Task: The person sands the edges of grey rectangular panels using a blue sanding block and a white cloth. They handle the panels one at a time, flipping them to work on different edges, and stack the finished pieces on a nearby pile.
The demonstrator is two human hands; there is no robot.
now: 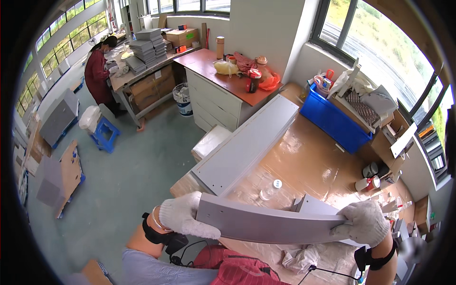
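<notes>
Both my hands wear white knitted gloves and hold a long grey board [270,222] level in front of me. My left hand [186,216] wraps round its left end, thumb along the near face. At the other end my right hand [363,222] grips the board, fingers closed on its edge. Behind it, another grey panel [313,205] is partly hidden on the table. A clear bottle with a white cap [270,190] stands just beyond the board. Farther back lies a long grey panel with small holes [247,147]. A crumpled white cloth [301,258] rests near my right forearm.
The brown, film-covered table [304,161] carries a blue crate [332,118] at the back and jars [368,184] at the right. A white cabinet with a red top [213,95] stands beyond. At the far left, a person [98,76] works beside stacked grey panels [145,50].
</notes>
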